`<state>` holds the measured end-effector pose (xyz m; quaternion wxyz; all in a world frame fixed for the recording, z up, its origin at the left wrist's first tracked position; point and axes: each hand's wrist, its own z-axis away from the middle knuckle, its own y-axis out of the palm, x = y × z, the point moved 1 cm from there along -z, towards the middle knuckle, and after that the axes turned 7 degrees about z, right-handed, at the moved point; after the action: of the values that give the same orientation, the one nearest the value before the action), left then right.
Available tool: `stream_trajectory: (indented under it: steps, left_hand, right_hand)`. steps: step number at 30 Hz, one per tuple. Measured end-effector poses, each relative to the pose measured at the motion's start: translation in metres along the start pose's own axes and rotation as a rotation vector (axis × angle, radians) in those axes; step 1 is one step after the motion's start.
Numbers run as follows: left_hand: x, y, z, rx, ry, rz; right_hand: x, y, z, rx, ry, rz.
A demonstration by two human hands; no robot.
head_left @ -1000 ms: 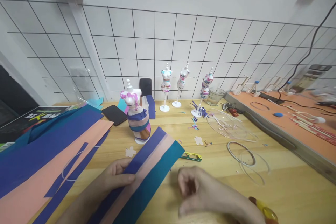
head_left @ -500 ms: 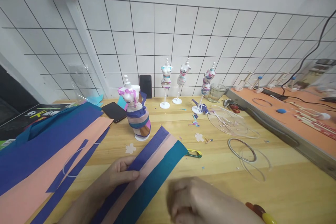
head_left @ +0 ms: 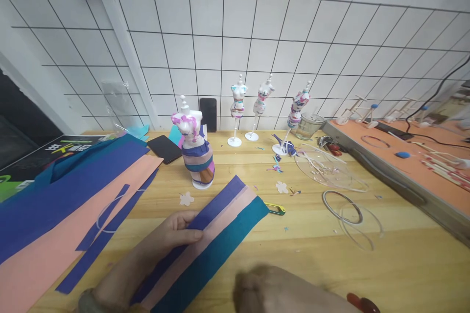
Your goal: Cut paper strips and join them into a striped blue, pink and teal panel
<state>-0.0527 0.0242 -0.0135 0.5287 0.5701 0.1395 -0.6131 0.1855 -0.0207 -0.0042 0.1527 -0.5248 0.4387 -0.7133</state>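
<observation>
Head view, looking down on the pale wooden tabletop, which carries everything here. To my left lies the biggest thing, a spread of dark blue, teal and salmon-pink paper sheets, overlapping one another and running off the frame. In front of me, lying slantwise, is the layered strip of purple, pink and teal crepe-like paper, flat on the wood with its far end pointing at the small yellow-handled clip tool that peeks out from under it.

My left hand rests on the strip's purple edge, fingers pressed together, with the thumb pinning the paper from on top. My right hand hangs low near the teal side, blurred; I cannot tell whether it is spread or curled, and it does not seem to touch anything.

I judge the strip light, limp and easy to crease or tear, so it is best taken near a long edge with flat fingers rather than a hard pinch.

Behind stands a small white dress-form figure wrapped in striped paper.
</observation>
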Motion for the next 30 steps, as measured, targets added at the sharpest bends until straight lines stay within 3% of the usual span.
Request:
stream_trajectory:
  steps: [4,12,17,21,26,30]
  left_hand:
    - [-0.001,0.002,0.000,0.010,0.001,-0.005]
    - [0.003,0.000,-0.001,-0.013,-0.001,0.006]
    - [0.001,0.002,0.000,0.005,-0.009,0.009]
    - [-0.001,0.004,0.001,0.003,-0.002,-0.010]
    - [0.001,0.005,0.000,0.029,-0.012,-0.050]
    - [0.002,0.009,-0.001,0.063,0.000,-0.097]
  right_hand:
    - [0.001,-0.013,-0.004,-0.041,0.079,0.063]
    - [0.002,-0.002,-0.005,0.007,-0.127,0.079]
    - [0.005,0.001,-0.010,-0.011,-0.031,-0.004]
    - [-0.004,-0.012,-0.009,-0.191,0.106,0.010]
    - [-0.058,-0.033,0.000,-0.683,0.487,-0.003]
    - [-0.085,-0.043,0.006,-0.815,0.549,-0.064]
